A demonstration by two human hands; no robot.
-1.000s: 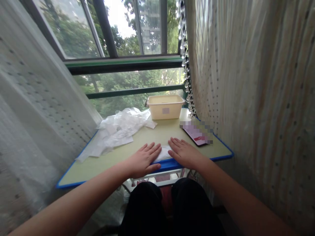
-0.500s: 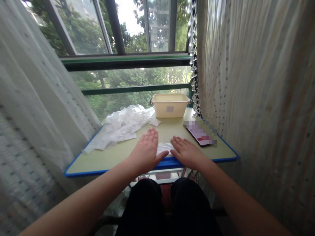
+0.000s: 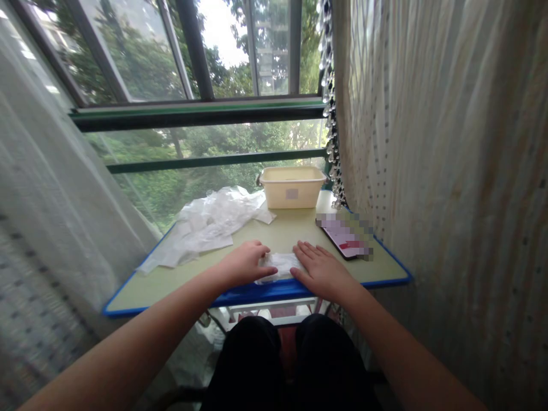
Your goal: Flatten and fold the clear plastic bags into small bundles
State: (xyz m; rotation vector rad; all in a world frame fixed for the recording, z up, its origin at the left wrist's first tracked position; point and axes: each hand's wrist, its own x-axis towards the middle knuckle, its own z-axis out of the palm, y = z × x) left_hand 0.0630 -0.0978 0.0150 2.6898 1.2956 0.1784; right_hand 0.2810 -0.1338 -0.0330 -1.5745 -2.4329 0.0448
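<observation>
Partly hiding a white sheet [image 3: 283, 264] beneath flat-fingered, ungripping right hand [image 3: 322, 270] and half-curled left hand [image 3: 243, 265] with unclear hold. Cannot see bottom of cream tub [image 3: 276, 197].

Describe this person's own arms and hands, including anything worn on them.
The left hand and right hand are ungloved, with no ring, watch or bracelet visible. The left forearm and right forearm are bare, with no sleeve or clear marking in view. Fingernail details are too small to tell.
</observation>
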